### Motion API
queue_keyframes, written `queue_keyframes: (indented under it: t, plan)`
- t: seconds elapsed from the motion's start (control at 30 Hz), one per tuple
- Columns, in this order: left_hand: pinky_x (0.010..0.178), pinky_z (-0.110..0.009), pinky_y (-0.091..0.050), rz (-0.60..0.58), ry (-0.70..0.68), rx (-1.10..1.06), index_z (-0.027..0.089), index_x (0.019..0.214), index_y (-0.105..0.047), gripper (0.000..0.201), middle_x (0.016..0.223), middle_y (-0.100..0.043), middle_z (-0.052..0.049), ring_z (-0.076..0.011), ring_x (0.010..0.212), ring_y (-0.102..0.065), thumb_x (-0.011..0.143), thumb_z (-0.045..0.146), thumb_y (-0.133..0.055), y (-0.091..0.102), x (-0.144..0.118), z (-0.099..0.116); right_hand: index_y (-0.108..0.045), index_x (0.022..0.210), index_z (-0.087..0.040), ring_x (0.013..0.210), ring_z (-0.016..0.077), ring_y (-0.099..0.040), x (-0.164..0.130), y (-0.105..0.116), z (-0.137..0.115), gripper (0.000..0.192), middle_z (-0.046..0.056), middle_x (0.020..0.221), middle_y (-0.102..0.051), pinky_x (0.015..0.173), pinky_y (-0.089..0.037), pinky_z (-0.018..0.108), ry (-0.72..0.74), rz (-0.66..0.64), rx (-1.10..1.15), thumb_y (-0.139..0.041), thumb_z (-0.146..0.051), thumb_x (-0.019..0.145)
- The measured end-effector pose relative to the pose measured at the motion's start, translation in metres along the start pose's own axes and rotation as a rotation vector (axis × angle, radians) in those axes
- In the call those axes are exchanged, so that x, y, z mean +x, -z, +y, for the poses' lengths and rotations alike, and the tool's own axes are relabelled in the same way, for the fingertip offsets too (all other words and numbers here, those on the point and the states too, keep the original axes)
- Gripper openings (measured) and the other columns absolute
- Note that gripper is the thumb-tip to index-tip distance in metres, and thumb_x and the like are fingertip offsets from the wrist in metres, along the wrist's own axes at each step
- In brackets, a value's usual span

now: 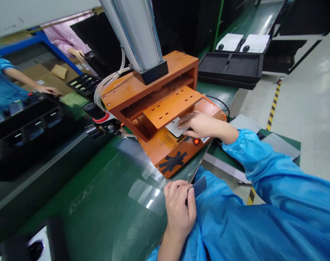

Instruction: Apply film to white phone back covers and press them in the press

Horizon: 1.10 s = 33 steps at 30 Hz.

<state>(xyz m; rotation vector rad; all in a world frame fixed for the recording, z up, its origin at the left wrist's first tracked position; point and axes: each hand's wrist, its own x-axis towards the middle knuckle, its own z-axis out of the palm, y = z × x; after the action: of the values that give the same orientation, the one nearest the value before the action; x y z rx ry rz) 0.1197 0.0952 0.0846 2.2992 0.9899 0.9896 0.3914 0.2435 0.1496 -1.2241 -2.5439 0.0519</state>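
- Head view, centre: your right hand (200, 124) lies flat, fingers together, on the white part (174, 127) in the mouth of the orange press (154, 108). It presses on the part and does not pinch it.
- Seat the part square on the base under the plate (168, 106); keep fingertips low and out from beneath the plate.
- Lower centre: your left hand (178, 208) pinches a dark card (198, 186) between thumb and forefinger, over your lap at the edge of the green table (105, 203). Hold it clear of the press.
- Hidden: your hand covers most of the part; its seating cannot be judged.
- The cylinder (136, 32) is cut off at the top.
- Upper left: other people's hands and trays are too distorted to read.
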Motion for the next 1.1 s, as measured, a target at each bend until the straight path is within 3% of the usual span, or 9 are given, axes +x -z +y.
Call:
queue_keyframes:
  t: [0.1, 0.23, 0.37, 0.43, 0.57, 0.8, 0.97, 1.0, 1.1]
  plan:
    - [0.095, -0.044, -0.039, -0.019, -0.012, 0.050, 0.021, 0.100, -0.062, 0.017, 0.096, -0.073, -0.004, -0.0224, 0.105, -0.062, 0.097, 0.013, -0.049, 0.000, 0.002, 0.000, -0.073, 0.113, -0.019, 0.117, 0.0266, -0.064, -0.001, -0.006, -0.005, 0.028, 0.008, 0.125, -0.071, 0.101, -0.041, 0.044, -0.042, 0.066, -0.013, -0.058, -0.025, 0.090]
    - [0.103, -0.051, -0.034, -0.056, -0.046, 0.181, 0.022, 0.092, -0.060, 0.015, 0.130, -0.070, -0.008, -0.0282, 0.126, -0.055, 0.097, 0.015, -0.048, -0.004, 0.013, 0.001, -0.069, 0.120, -0.019, 0.119, 0.0257, -0.062, -0.025, -0.035, -0.020, 0.032, 0.011, 0.130, -0.069, 0.108, -0.036, 0.048, -0.130, 0.312, -0.006, -0.049, -0.018, 0.094]
    - [0.103, -0.057, -0.030, -0.046, -0.086, 0.390, 0.020, 0.080, -0.057, 0.016, 0.150, -0.056, -0.012, -0.0365, 0.141, -0.043, 0.095, 0.018, -0.051, -0.014, 0.020, 0.000, -0.066, 0.127, -0.021, 0.116, 0.0251, -0.061, -0.088, -0.070, -0.029, 0.034, 0.012, 0.124, -0.067, 0.102, -0.041, 0.046, -0.529, 0.735, -0.048, -0.046, -0.021, 0.099]
    - [0.103, -0.057, -0.030, -0.014, -0.093, 0.464, 0.019, 0.080, -0.057, 0.015, 0.154, -0.051, -0.014, -0.0386, 0.143, -0.042, 0.094, 0.019, -0.053, -0.019, 0.018, -0.002, -0.068, 0.125, -0.022, 0.107, 0.0257, -0.061, -0.120, -0.084, -0.030, 0.034, 0.012, 0.112, -0.067, 0.095, -0.045, 0.045, -0.688, 0.829, -0.111, -0.046, -0.022, 0.100]
    - [0.103, -0.058, -0.029, 0.052, -0.097, 0.519, 0.019, 0.081, -0.056, 0.012, 0.155, -0.049, -0.016, -0.0396, 0.144, -0.042, 0.092, 0.020, -0.058, -0.027, 0.007, -0.013, -0.064, 0.134, -0.022, 0.101, 0.0250, -0.059, -0.153, -0.101, -0.024, 0.040, 0.011, 0.109, -0.063, 0.089, -0.047, 0.043, -0.707, 0.768, -0.170, -0.044, -0.018, 0.099]
    - [0.105, -0.060, -0.028, 0.038, -0.117, 0.558, 0.019, 0.080, -0.056, 0.014, 0.152, -0.052, -0.017, -0.0416, 0.142, -0.044, 0.093, 0.019, -0.055, -0.032, 0.006, -0.020, -0.061, 0.136, -0.020, 0.098, 0.0240, -0.056, -0.148, -0.097, -0.003, 0.046, 0.011, 0.105, -0.062, 0.088, -0.048, 0.043, -0.676, 0.630, -0.156, -0.037, -0.012, 0.098]
    - [0.101, -0.052, -0.030, -0.012, -0.121, 0.414, 0.020, 0.088, -0.065, 0.013, 0.145, -0.060, -0.011, -0.0364, 0.139, -0.049, 0.094, 0.016, -0.054, -0.016, 0.003, 0.007, -0.067, 0.114, -0.018, 0.087, 0.0218, -0.059, -0.157, -0.082, -0.027, 0.033, 0.009, 0.095, -0.063, 0.083, -0.051, 0.039, -0.841, 0.638, 0.204, -0.047, -0.040, 0.100]
    - [0.100, -0.049, -0.031, -0.011, -0.155, 0.356, 0.022, 0.094, -0.067, 0.012, 0.141, -0.064, -0.009, -0.0332, 0.135, -0.053, 0.094, 0.016, -0.056, -0.014, 0.001, 0.013, -0.069, 0.104, -0.018, 0.078, 0.0198, -0.058, -0.163, -0.081, -0.036, 0.038, 0.007, 0.086, -0.063, 0.077, -0.052, 0.036, -0.925, 0.544, 0.397, -0.049, -0.050, 0.098]
    - [0.095, -0.043, -0.034, 0.014, -0.311, 0.212, 0.027, 0.114, -0.071, 0.024, 0.122, -0.075, -0.005, -0.0261, 0.118, -0.064, 0.094, 0.019, -0.060, -0.020, -0.008, 0.023, -0.066, 0.074, -0.017, 0.056, 0.0161, -0.054, -0.186, -0.084, -0.068, 0.067, 0.005, 0.063, -0.059, 0.057, -0.048, 0.031, -1.048, 0.023, 1.100, -0.042, -0.076, 0.092]
